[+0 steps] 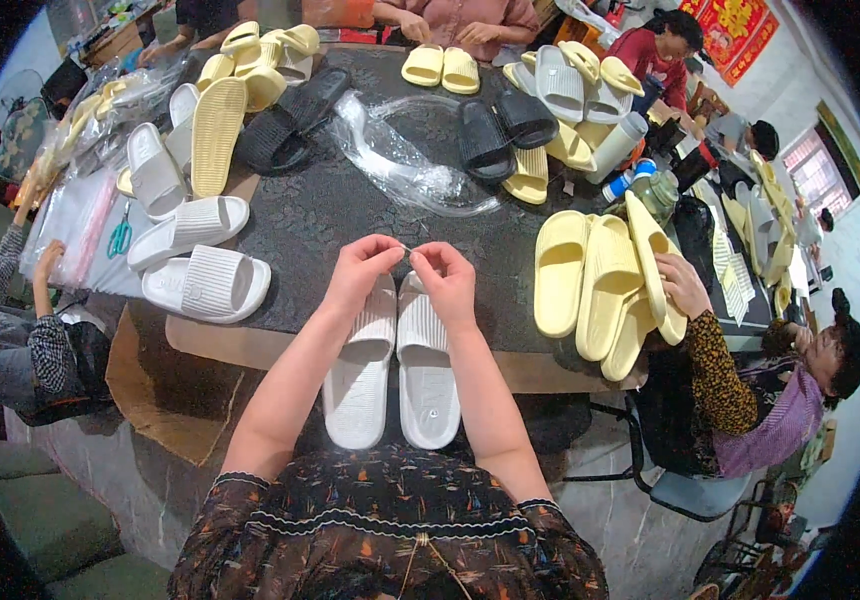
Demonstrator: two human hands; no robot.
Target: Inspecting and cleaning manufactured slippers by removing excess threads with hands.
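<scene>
Two light-grey slide slippers, one on the left (357, 390) and one on the right (428, 385), lie side by side in front of me, toes toward the table's middle. Above their toe ends, my left hand (363, 272) and my right hand (447, 283) meet with thumbs and fingertips pinched. Between the fingertips runs a thin strand (407, 250), too small to name. Both forearms reach over the slippers and partly cover their straps.
White slippers (207, 284) and blue-green scissors (121, 236) lie left; yellow slippers (561, 275) lie right, by a person's hand (683, 286). Black slippers (486, 140) and clear plastic film (380, 150) lie farther back. Other people sit around the dark-topped table (300, 235).
</scene>
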